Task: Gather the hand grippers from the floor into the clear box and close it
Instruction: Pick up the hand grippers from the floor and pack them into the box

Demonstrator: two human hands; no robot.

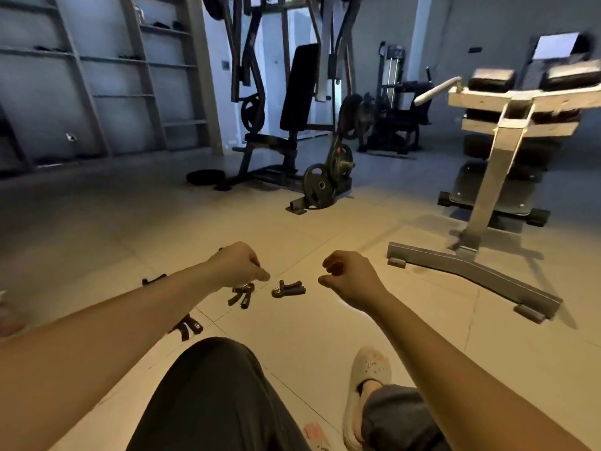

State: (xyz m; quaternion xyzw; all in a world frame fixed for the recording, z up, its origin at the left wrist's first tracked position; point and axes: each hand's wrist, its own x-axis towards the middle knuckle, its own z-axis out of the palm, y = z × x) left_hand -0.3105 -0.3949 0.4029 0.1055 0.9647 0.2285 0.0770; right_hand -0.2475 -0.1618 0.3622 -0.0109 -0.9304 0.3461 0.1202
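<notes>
Several dark hand grippers lie on the pale tiled floor ahead of me. One hand gripper (288, 288) rests between my two hands. Another hand gripper (242, 295) lies just under my left hand (239, 265), whose fingers are curled shut with nothing visible in them. A third hand gripper (188, 327) peeks out below my left forearm, and a fourth hand gripper (154, 279) shows above that forearm. My right hand (349, 274) hovers to the right, loosely curled and empty. No clear box is in view.
A grey dumbbell rack base (471, 271) juts across the floor at right. A weight machine (292, 125) with a leaning plate (318, 187) stands ahead. Shelving (97, 76) lines the left wall. My knee (214, 395) and slippered foot (367, 382) fill the foreground.
</notes>
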